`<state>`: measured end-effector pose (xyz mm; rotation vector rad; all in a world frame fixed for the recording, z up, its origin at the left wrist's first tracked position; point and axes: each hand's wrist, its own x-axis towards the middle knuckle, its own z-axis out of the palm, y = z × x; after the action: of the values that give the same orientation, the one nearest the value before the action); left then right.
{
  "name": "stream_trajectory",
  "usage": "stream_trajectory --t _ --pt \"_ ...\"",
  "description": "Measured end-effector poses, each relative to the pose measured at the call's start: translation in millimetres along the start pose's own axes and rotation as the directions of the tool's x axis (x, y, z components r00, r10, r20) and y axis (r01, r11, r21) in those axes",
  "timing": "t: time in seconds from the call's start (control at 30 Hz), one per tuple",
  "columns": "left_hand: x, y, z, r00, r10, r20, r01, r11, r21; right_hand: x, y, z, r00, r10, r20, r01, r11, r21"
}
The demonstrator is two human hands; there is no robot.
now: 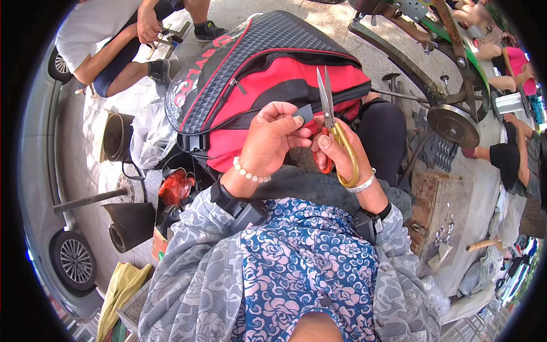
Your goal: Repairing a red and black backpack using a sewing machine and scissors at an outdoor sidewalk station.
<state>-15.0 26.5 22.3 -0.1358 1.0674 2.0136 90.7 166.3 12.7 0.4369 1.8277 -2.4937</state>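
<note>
Between the thumb and fingers of my left hand (268, 137) is a small dark grey piece of sheet (304, 113); its material I cannot make out. My right hand (348, 153) grips a pair of scissors (326, 102), one handle loop gold-coloured and the other red. Their blades point up and away from me, slightly apart at the tips, just right of the grey piece. Behind both hands a large red and black bag (279, 80) with zips lies across my lap area, its lower edge partly hidden by my hands.
At right stand a wooden box (436, 211) and a green-framed machine with a round metal wheel (454, 125). Rolled dark sheets (130, 227), a white plastic bag (152, 134) and a parked car (43, 159) are at left. A person (108, 43) crouches at upper left; others sit far right.
</note>
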Motion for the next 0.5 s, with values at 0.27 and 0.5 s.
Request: stream_trajectory --t 0.27,0.5 --pt "3.2 7.8 -4.6 0.992 0.110 -0.060 -0.110 0.994 0.008 -9.4 -2.4 -6.7 0.976 0.138 0.168 -0.110 0.980 -0.167" --pt "2.6 18.2 -10.4 0.998 0.064 -0.014 -0.062 0.991 0.121 -3.0 -0.1 -8.4 0.959 0.110 0.263 -0.038 0.964 -0.263"
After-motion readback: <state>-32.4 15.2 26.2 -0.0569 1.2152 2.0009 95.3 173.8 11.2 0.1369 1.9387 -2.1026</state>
